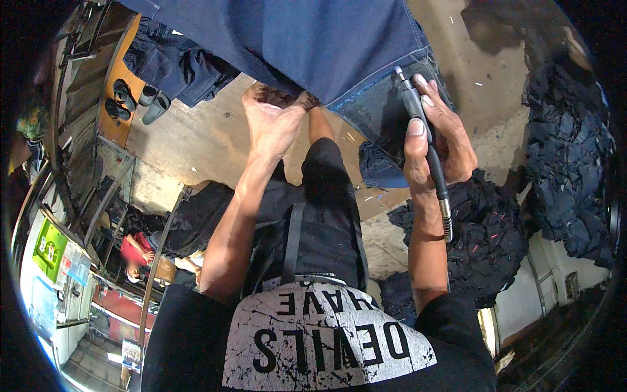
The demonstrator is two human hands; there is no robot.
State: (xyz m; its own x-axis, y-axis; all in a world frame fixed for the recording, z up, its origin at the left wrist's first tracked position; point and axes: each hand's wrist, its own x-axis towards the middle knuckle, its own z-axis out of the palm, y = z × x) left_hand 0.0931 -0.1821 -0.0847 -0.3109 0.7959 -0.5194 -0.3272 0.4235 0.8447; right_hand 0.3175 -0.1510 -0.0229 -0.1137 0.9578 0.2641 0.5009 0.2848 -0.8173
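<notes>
A blue denim garment [313, 39] hangs down from the top of the view, with a stitched hem along its right side and a frayed edge. My left hand [275, 127] is closed at its lower edge, fingers curled and partly hidden by the cloth. In my right hand [441, 140] is a black pen-shaped rotary handpiece [411, 101], gripped between thumb and fingers. Its small metal tip points up, over a dark denim panel [375, 108] beside the hem. Whether the tip touches the cloth I cannot tell. A cable with a metal spring end runs down along my wrist.
Heaps of dark cloth lie at the right [568, 157] and beside my right forearm [483, 235]. Folded dark denim [179, 68] is at upper left, near black sandals [121, 101] and grey shoes [155, 106] by an orange board [114, 127]. Another person [137, 251] is at lower left.
</notes>
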